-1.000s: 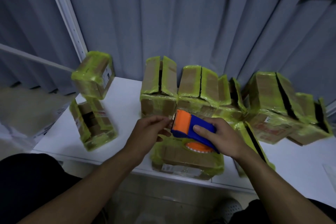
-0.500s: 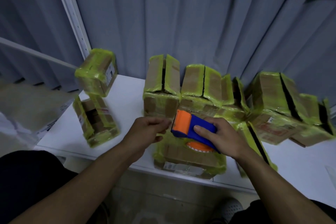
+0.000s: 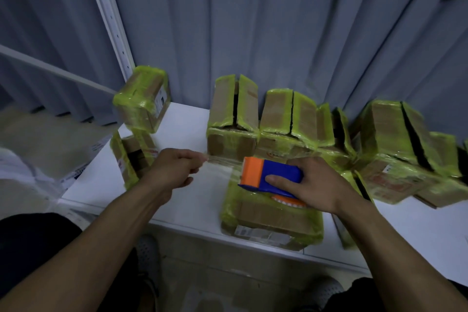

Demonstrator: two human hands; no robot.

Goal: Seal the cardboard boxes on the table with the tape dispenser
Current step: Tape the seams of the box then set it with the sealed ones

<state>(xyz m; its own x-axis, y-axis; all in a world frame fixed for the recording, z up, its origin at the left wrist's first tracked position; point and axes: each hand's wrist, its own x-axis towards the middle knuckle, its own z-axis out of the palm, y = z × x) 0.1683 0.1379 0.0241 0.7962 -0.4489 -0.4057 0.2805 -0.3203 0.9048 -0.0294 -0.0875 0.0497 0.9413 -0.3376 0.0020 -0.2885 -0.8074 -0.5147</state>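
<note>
We are gripping the blue-and-orange tape dispenser [image 3: 268, 175] in our right hand [image 3: 314, 185], thumb lying along its near side and fingers curling over the far side. It is sitting over the far end of the nearest cardboard box [image 3: 271, 218]; we cannot tell whether they are touching. That box is lying at the front edge of the white table [image 3: 197, 205]. Our left hand [image 3: 172, 172] is pinching the free end of a clear tape strip [image 3: 220, 166] between thumb and curled fingers, holding it stretched out left of the dispenser, above the table. Behind, a row of boxes [image 3: 278, 119] banded in yellow-green tape is standing against the grey curtain [image 3: 253, 20], and a stacked pair [image 3: 141, 106] is standing at the left.
</note>
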